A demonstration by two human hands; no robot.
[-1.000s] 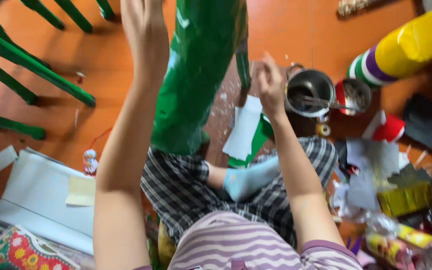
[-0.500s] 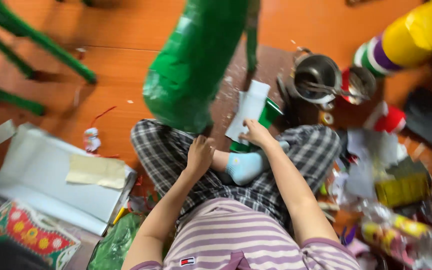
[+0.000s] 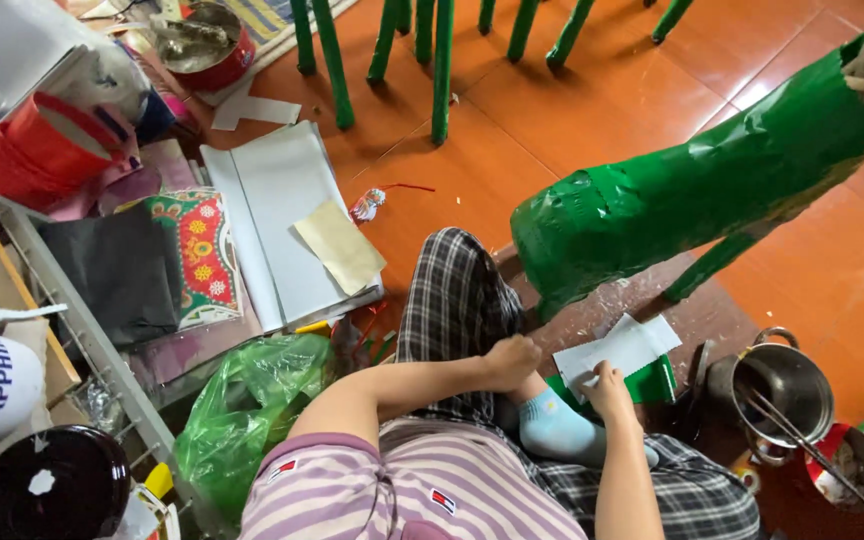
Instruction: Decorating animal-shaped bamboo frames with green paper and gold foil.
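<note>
bare-armed person wears a pink-and-white striped short-sleeved shirt, dark plaid trousers and a light blue sock.

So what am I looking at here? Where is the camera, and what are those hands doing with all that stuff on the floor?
The camera sits on a person's head and looks down, so you see their own arms, striped shirt and checked trousers from above. They sit on an orange tiled floor. The left hand rests by the knee, near a foot in a light blue sock. The right hand touches a white sheet of paper lying on a green sheet. Just beyond stands a large figure wrapped in shiny green paper. To the right is a metal pot with a stick in it. To the left lie grey card sheets and a green plastic bag.
</note>
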